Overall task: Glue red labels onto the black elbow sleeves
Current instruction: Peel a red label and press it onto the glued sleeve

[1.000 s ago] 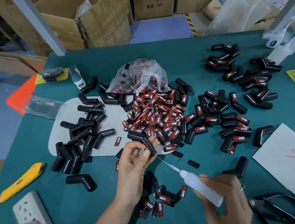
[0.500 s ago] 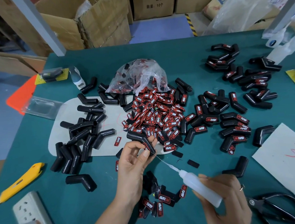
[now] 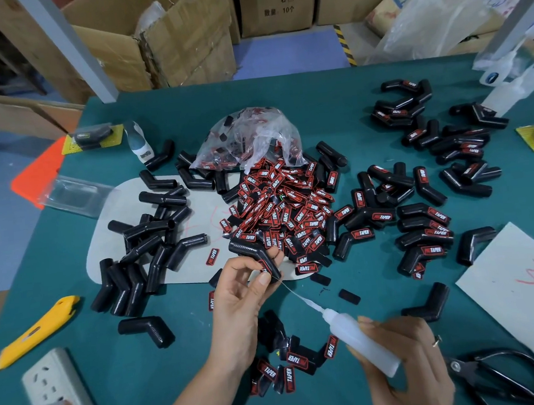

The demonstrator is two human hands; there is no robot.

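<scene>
Centrally, left hand [image 3: 239, 295] pinches a black elbow sleeve [image 3: 253, 255] between thumb and curled fingers, just below the red label pile [image 3: 287, 207] at frame centre. Right hand [image 3: 406, 360], lower right, wraps a white glue bottle [image 3: 358, 339]; its thin nozzle touches the sleeve's lower end. Unlabelled sleeves [image 3: 145, 253] heap on a pale board [image 3: 109, 246] left of centre; labelled sleeves [image 3: 420, 222] lie right and upper right on the green worktop [image 3: 316, 109]. Yellow knife [image 3: 33, 332] lower left, black scissors [image 3: 502, 372] lower right, clear bag [image 3: 247, 136] above the pile.
</scene>
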